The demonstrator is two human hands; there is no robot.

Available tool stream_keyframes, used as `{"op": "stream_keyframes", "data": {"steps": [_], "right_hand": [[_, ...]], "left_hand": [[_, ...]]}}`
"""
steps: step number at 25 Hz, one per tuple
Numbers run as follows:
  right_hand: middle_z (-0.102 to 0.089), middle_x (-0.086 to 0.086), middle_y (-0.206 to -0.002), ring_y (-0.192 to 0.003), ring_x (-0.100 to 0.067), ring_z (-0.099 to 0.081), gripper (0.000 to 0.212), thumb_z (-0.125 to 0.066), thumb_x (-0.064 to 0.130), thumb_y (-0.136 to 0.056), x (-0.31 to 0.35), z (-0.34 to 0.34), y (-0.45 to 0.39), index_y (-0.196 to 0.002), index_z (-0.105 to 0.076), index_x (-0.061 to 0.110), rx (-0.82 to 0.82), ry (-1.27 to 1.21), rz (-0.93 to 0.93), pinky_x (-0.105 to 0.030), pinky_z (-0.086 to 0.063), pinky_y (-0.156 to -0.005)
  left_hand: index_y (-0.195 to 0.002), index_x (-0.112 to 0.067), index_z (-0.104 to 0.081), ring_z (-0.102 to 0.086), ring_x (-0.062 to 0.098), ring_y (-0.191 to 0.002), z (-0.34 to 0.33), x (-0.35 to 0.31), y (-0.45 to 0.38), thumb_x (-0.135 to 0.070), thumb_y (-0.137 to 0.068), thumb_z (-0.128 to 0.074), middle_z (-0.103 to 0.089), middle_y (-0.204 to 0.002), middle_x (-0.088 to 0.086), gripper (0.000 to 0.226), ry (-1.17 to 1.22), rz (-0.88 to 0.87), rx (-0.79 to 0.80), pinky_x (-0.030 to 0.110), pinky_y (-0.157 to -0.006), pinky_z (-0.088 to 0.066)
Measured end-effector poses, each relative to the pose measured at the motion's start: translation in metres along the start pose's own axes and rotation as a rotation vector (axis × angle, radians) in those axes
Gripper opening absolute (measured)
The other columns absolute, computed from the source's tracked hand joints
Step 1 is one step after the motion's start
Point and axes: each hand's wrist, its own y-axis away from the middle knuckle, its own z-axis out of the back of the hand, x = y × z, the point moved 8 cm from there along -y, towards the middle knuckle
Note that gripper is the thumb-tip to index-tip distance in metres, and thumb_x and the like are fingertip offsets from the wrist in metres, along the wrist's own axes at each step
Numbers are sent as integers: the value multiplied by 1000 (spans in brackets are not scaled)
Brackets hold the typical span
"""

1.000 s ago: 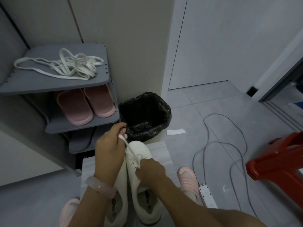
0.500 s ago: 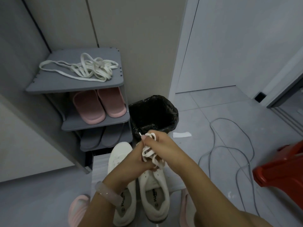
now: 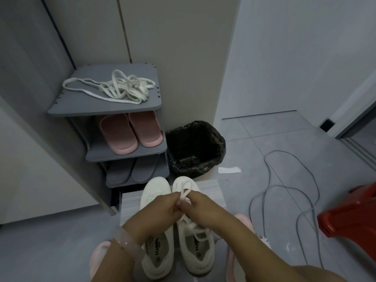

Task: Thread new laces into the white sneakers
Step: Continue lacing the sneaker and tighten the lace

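White flat lace (image 3: 186, 195) pinched by both hands' curled fingers (image 3: 176, 202) above canvas-like sneakers (image 3: 194, 247).

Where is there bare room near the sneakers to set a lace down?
The grey platform is bare right of the right sneaker, short of the grey cable. The rack's top shelf has bare room only along its front-left edge; the lace pile fills the rest. Both hands crowd the sneakers' middle.

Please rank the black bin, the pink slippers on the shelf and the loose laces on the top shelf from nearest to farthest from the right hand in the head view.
From the right hand:
1. Black bin, just ahead.
2. Pink slippers, middle shelf, ahead-left.
3. Loose laces, top shelf, farthest.
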Motion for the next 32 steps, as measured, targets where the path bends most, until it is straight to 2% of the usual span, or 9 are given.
{"op": "stream_keyframes", "data": {"steps": [3, 7, 10, 12, 13, 17, 21, 27, 32], "right_hand": [[-60, 1, -80, -70, -12, -56, 18, -45, 22, -96, -6, 7, -6, -86, -59, 22, -23, -6, -47, -24, -46, -63], [-54, -7, -73, -54, -14, -48, 14, -43, 15, -97, 5, 89, -42, -88, -53, 10, -445, -168, -173, -22, -42, -48], [-54, -9, -98, -86, -25, -58, 28, -47, 16, -96, 42, 139, -66, -124, -46, 10, -560, -393, -72, -29, -51, -69], [-48, -10, -122, -106, -25, -54, 42, -44, 12, -97, 54, 151, -66, -138, -38, 13, -601, -148, -42, -22, -45, -81], [-46, -9, -128, -101, -23, -54, 42, -41, 8, -97, 59, 147, -60, -138, -40, 14, -626, -44, 2, -16, -44, -76], [-59, -16, -113, -84, -23, -61, 33, -35, 0, -97, 19, 97, -45, -116, -60, 11, -487, 10, 34, -36, -53, -78], [-64, -12, -95, -72, -13, -60, 31, -35, 0, -97, -21, 47, -19, -91, -61, 16, -261, -77, -47, -14, -50, -61], [-65, 0, -88, -72, -6, -57, 26, -44, 8, -94, 3, -7, -11, -106, -65, 18, -156, 220, 65, -8, -42, -65], [-65, -8, -110, -99, -18, -60, 29, -51, 20, -93, -12, -53, -15, -117, -60, 8, -198, 379, 29, -24, -46, -85]], "left_hand": [[-110, -33, -48, -55, 7, -79, 4, 4, 13, -25, -96, -45, -54, -91, -12, 17, 42, 24, 48, 17, -71, -45], [-130, -29, -44, -51, 1, -80, 51, 23, 27, -28, -97, -42, -52, -97, -13, 33, -7, 81, -224, 13, -69, -40], [-130, -27, -45, -52, 7, -90, 61, 36, 35, -30, -97, -41, -53, -101, -10, 34, -1, 103, -240, 18, -77, -36], [-132, -27, -43, -50, 7, -92, 57, 42, 35, -30, -98, -39, -53, -104, -9, 34, -15, 107, -195, 17, -79, -35], [-132, -27, -43, -49, 7, -93, 56, 45, 35, -31, -98, -38, -54, -108, -8, 35, -28, 112, -181, 17, -79, -34], [-131, -24, -46, -54, 14, -102, 53, 50, 36, -29, -98, -39, -58, -117, 0, 34, -14, 135, -170, 21, -83, -38], [-127, -20, -50, -54, 14, -106, 52, 51, 44, -30, -97, -41, -59, -118, 1, 33, -149, 126, -131, 19, -80, -35], [-123, -15, -55, -55, 18, -109, 63, 67, 40, -29, -94, -47, -59, -122, 2, 33, -394, 190, -94, 24, -85, -40], [-100, -4, -66, -56, 13, -89, 31, 94, 30, -20, -91, -53, -61, -87, -2, 23, -259, 253, -236, 20, -71, -36]]}}
